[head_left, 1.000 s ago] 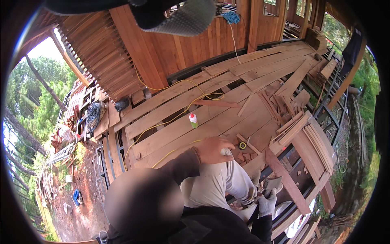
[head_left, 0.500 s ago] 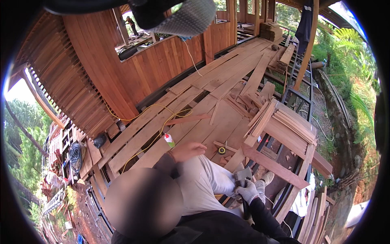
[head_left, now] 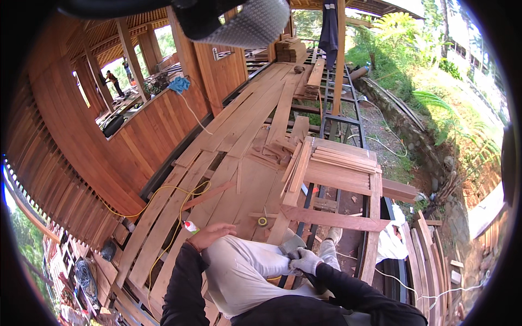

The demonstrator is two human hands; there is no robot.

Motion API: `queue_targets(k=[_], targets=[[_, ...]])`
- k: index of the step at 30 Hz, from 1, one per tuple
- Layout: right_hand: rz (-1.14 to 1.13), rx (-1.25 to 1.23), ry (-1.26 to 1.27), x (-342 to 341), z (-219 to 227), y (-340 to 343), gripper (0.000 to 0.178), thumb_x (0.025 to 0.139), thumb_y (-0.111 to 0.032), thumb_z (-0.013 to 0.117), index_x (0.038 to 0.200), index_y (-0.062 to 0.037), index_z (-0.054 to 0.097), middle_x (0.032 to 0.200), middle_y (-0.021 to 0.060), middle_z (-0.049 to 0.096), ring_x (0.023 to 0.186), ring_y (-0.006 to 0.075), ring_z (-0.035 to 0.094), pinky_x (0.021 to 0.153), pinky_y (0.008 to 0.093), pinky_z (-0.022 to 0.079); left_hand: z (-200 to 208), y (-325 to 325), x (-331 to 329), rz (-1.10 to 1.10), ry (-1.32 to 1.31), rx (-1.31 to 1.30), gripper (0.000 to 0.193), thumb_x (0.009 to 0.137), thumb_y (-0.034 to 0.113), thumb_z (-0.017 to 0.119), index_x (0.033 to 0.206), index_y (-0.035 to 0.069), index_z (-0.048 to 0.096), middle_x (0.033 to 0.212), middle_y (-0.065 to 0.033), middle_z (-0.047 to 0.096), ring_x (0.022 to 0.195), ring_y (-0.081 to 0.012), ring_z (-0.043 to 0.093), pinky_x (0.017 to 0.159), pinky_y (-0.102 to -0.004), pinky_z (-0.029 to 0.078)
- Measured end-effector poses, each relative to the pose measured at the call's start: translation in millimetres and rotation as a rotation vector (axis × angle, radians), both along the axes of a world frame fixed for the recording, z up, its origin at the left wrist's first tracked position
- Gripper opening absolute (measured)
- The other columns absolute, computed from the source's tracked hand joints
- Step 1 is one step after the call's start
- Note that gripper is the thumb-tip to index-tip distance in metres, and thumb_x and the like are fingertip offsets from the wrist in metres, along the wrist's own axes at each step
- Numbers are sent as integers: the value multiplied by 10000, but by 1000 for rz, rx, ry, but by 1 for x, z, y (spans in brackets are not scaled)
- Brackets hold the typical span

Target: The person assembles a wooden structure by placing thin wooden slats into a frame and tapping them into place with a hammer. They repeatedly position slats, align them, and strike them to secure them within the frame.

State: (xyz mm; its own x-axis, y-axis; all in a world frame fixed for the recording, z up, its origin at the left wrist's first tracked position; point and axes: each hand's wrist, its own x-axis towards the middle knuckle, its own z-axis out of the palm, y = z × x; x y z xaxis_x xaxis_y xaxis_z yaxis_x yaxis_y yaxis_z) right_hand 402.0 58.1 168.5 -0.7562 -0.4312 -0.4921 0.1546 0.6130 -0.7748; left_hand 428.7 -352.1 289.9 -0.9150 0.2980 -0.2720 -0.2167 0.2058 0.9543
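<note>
My left hand (head_left: 213, 234), bare, lies with its fingers stretched out at my bent left knee, which is in pale trousers. A small white bottle (head_left: 190, 226) with a red cap and green label stands on the boards just beyond it. In a grey work glove, my right hand (head_left: 307, 262) is closed round the dark handle of what looks like a hatchet (head_left: 292, 244). Its broad grey head rests by my shin, and part of the handle is hidden by the glove. A round yellow-and-black tape measure (head_left: 262, 221) lies on the planks ahead.
Cut boards (head_left: 342, 175) are stacked over an open dark metal frame on the right. A yellow cord (head_left: 181, 209) crosses the left planks. The wooden wall (head_left: 163, 122) runs along the left, with a blue cloth (head_left: 179, 85) on its opening. Farther off, a person (head_left: 113, 82) stands.
My view has turned to the right, so the deck and wall sit farther left. My left forearm now shows fully. Both hands keep their places, the right still holding the hatchet.
</note>
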Motion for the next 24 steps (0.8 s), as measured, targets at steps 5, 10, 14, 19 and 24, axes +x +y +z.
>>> queue_targets(k=[5, 10, 14, 19, 24], targets=[[-28, -26, 14, 0, -26, 6, 482, 762, -305, 815, 1113, -5, 675, 998, 136, 732, 949, 233, 719, 861, 359, 572, 1, -2, -6, -46, -95, 44, 484, 1136, 294, 501, 1488, -38, 525, 1378, -147, 678, 1265, -170, 618, 1104, -311, 453], [-3, -40, 30, 2, -18, 0, 543, 759, -334, 818, 1163, -6, 666, 1020, 147, 734, 951, 239, 723, 861, 363, 575, -2, -9, 0, -27, -97, 49, 487, 1139, 286, 485, 1494, -46, 510, 1391, -170, 667, 1295, -199, 615, 1115, -317, 451], [10, -27, 6, 3, -17, 9, 654, 753, -381, 811, 1259, 7, 665, 1095, 188, 749, 1003, 273, 745, 879, 364, 578, 7, 2, -3, 1, -153, 42, 490, 1146, 283, 464, 1504, -49, 497, 1394, -180, 664, 1302, -211, 614, 1122, -323, 451], [24, 43, 83, 4, -8, 6, 588, 756, -344, 809, 1205, 10, 670, 1026, 174, 757, 933, 244, 756, 817, 361, 596, 7, 1, -3, -7, -145, 28, 489, 1148, 271, 421, 1516, -46, 480, 1435, -187, 636, 1295, -235, 624, 1121, -350, 473], [-15, -58, -25, 8, 12, 4, 586, 756, -351, 813, 1175, 23, 648, 974, 171, 755, 875, 255, 754, 781, 368, 592, -1, -8, 0, 4, -141, 57, 514, 1150, 301, 437, 1523, -50, 481, 1435, -191, 638, 1307, -226, 608, 1136, -333, 438]])
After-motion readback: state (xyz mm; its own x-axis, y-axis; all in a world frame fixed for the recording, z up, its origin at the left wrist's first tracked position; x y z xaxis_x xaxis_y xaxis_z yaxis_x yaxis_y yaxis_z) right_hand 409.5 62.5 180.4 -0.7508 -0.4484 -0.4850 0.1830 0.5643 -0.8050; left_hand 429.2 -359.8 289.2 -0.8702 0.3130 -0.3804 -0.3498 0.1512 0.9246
